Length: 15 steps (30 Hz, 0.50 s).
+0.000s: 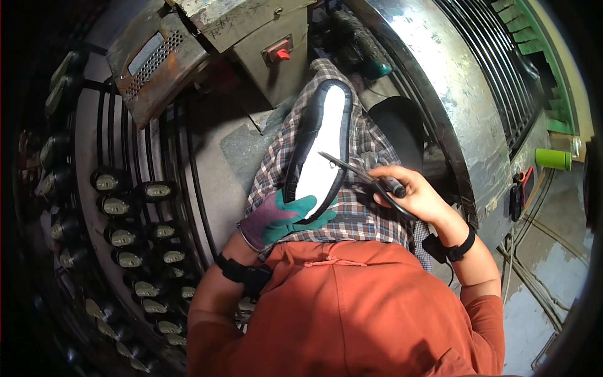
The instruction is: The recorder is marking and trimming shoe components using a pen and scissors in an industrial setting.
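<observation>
A black shoe upper [293, 164] lies sole-side up across my lap, its white bottom [320, 147] facing me and its dark edge folded in around it. My left hand [276, 220], in a purple and green glove, grips the shoe's near end, with the thumb over the white bottom. My bare right hand [408, 191] is closed around the dark handles of a pliers-like metal tool [355, 168]. The tool's narrow tip reaches over the middle of the white bottom; whether it touches cannot be made out.
Racks on the left carry many black shoes [119, 235] with pale soles. Ahead stands a metal machine with a red switch [282, 55]. A worn metal-topped bench [433, 56] curves along the right, near a green cylindrical container [553, 159]. Cables [534, 276] run over the floor there.
</observation>
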Available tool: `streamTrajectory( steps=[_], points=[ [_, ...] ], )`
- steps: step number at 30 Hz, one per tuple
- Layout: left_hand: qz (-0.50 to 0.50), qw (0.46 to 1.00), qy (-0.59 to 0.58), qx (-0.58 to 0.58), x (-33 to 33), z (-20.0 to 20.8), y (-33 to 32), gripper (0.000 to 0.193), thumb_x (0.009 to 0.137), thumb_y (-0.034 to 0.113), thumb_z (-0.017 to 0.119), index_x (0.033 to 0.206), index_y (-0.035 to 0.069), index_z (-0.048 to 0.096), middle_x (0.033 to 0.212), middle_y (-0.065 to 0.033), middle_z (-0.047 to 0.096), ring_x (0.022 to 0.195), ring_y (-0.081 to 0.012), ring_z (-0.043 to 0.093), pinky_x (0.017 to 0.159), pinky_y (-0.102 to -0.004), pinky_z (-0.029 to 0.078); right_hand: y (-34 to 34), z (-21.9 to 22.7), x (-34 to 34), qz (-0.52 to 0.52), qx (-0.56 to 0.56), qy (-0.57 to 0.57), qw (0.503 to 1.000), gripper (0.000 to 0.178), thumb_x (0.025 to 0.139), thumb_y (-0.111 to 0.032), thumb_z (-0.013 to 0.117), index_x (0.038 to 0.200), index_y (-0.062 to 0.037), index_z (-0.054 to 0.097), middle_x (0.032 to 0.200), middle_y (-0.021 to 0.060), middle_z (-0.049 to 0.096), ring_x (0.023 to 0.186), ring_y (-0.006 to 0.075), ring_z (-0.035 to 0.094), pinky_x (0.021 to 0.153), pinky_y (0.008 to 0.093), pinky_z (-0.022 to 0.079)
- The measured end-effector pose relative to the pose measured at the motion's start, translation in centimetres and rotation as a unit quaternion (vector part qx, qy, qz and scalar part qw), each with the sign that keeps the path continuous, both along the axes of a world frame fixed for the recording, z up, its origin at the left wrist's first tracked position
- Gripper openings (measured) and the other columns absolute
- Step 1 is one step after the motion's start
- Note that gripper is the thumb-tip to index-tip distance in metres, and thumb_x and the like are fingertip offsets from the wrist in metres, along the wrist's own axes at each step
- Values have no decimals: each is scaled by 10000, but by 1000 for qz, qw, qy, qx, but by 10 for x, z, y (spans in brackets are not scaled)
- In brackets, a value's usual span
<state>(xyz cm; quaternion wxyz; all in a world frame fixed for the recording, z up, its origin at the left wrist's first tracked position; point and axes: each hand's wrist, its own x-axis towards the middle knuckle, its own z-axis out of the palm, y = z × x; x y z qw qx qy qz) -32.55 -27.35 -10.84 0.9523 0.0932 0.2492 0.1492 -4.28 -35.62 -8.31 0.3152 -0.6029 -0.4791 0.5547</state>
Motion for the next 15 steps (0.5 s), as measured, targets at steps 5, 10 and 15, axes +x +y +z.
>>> streamTrajectory(
  steps=[5,10,15],
  points=[
    [10,1000,-26,12,-1,-10,-5,799,747,135,780,1393,-19,337,1327,-204,471,1241,-432,461,1059,-512,406,-3,34,-10,122,218,-399,882,425,658,-139,730,1075,-151,651,753,62,513,608,264,572,505,379,470],
    [-7,1000,-19,-8,-3,-23,-8,819,742,128,780,1402,-21,319,1328,-202,470,1245,-428,459,1063,-498,403,-10,48,-6,218,286,-489,794,573,598,-187,760,1153,-207,617,754,34,466,573,191,531,438,311,425],
    [-41,997,32,60,5,-11,-4,748,787,91,708,1406,-37,308,1339,-205,460,1255,-416,455,1059,-495,406,-8,57,-13,249,281,-527,763,654,572,-197,764,1204,-218,597,797,29,471,592,179,536,448,305,448]
  ],
)
